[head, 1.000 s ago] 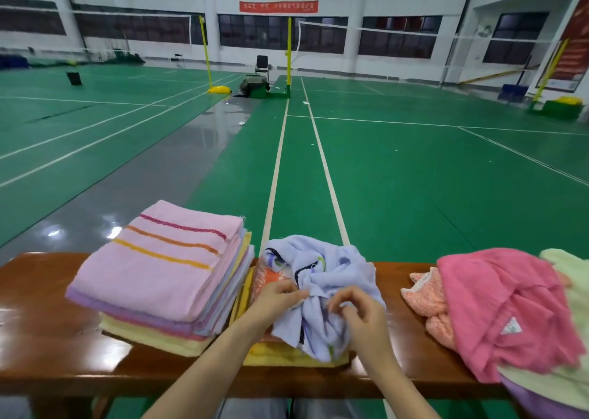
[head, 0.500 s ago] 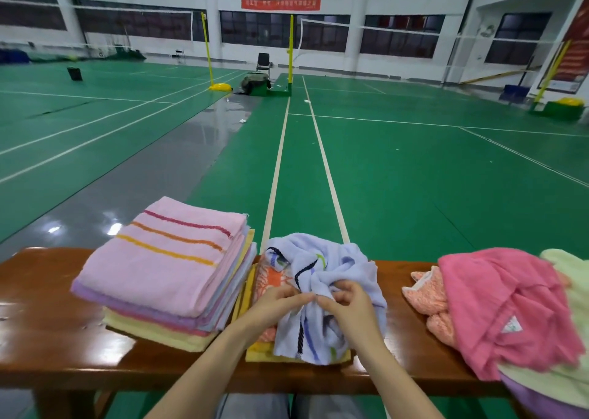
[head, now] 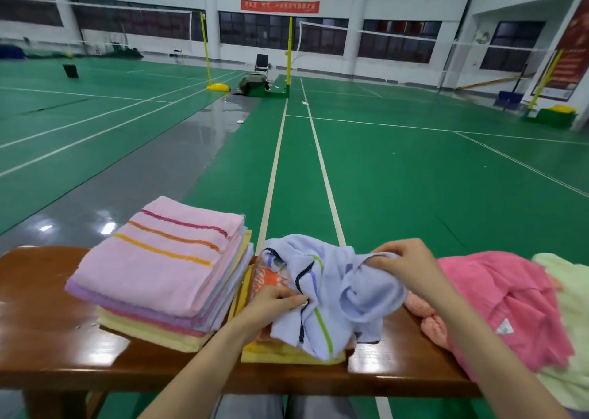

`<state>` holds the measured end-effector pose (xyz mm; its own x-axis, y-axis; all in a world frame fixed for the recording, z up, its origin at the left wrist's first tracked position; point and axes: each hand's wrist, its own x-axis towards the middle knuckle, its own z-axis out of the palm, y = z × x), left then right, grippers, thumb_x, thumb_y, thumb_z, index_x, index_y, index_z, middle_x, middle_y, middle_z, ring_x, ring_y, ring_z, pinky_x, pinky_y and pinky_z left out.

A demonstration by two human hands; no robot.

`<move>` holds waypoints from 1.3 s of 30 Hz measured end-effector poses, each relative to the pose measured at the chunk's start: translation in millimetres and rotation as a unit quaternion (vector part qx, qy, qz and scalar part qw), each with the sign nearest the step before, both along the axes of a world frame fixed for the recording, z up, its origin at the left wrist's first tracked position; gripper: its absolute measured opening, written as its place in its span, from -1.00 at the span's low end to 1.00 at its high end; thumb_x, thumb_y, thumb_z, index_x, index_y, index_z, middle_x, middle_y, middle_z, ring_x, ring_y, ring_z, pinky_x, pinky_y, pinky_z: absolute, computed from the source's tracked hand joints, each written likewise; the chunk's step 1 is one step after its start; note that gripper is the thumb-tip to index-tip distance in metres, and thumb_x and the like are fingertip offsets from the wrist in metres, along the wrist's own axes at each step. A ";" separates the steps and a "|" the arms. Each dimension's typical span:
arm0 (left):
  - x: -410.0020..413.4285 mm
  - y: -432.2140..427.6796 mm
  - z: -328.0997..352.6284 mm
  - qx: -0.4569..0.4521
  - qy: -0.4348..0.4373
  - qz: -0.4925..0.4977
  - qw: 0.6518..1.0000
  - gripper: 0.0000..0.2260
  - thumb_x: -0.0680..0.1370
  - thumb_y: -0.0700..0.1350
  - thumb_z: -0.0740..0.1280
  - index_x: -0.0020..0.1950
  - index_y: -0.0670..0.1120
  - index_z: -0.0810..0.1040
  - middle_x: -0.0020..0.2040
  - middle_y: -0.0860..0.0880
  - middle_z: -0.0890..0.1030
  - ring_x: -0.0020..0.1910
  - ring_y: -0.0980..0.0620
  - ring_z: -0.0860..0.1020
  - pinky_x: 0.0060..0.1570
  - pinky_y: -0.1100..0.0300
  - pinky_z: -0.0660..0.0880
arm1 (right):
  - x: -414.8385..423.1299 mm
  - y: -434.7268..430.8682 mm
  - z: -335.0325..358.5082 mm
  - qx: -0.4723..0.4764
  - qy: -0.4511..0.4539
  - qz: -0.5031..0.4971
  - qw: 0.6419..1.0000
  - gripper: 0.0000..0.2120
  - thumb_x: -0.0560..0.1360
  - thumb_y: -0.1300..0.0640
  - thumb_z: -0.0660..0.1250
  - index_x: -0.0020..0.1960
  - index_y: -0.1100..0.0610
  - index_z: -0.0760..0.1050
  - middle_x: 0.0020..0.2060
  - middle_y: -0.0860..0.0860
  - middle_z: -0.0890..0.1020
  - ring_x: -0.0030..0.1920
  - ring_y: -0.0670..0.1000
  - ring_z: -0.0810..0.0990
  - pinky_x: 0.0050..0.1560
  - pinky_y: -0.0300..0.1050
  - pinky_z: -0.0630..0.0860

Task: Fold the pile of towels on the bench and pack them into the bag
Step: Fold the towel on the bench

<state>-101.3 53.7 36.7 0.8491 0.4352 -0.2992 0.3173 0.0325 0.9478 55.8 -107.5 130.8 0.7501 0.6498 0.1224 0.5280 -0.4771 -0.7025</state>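
Green sports-hall floor [head: 414,179] stretching away behind, crossed by white court lines [head: 322,170] and yellow net posts [head: 288,52]. Nearest the camera, glossy brown wooden bench [head: 47,339] spanning the view.

At centre, crumpled light blue towel [head: 350,297], lifted partly off the bench between 2 hands. Left hand [head: 271,304] low and near the body, thumb and fingertips pinching an edge of the cloth by its striped border. Right hand [head: 411,265] higher and further out, fingers curled and pinching a bunched corner. Probably hunting for 2 corners so as to pull the cloth flat before folding.

Looks soft and thin, twisted into loose folds, pale blue with narrow stripes in navy, green and darker blue near 1 end. Hangs over a small folded pile beneath: orange-patterned towel [head: 271,280] on a yellow towel [head: 287,355].

To the left, just beside that small pile, neat folded stack [head: 159,259], topped in pale pink with red, orange and yellow stripes; likely set aside there as finished work.

To the right, unfolded heap waiting: bright pink towel [head: 510,307], peach towel [head: 427,326] under it, pale green towel [head: 570,291] at the edge of view. Kept apart from the stack, seemingly to separate done from not done.

No bag to be made out near the bench.
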 end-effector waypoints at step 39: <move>14.8 48.3 114.0 -0.008 -0.155 0.189 0.970 -0.73 0.49 -0.45 0.11 -0.13 -0.22 0.57 -0.11 -0.20 0.59 -0.23 -0.04 0.54 -0.27 0.22 0.53 | -0.3 30.5 -50.6 0.199 0.068 0.037 0.977 -0.77 0.55 0.29 0.23 -0.24 0.07 0.46 -0.29 -0.03 0.54 -0.30 -0.19 0.47 -0.23 -0.32 0.38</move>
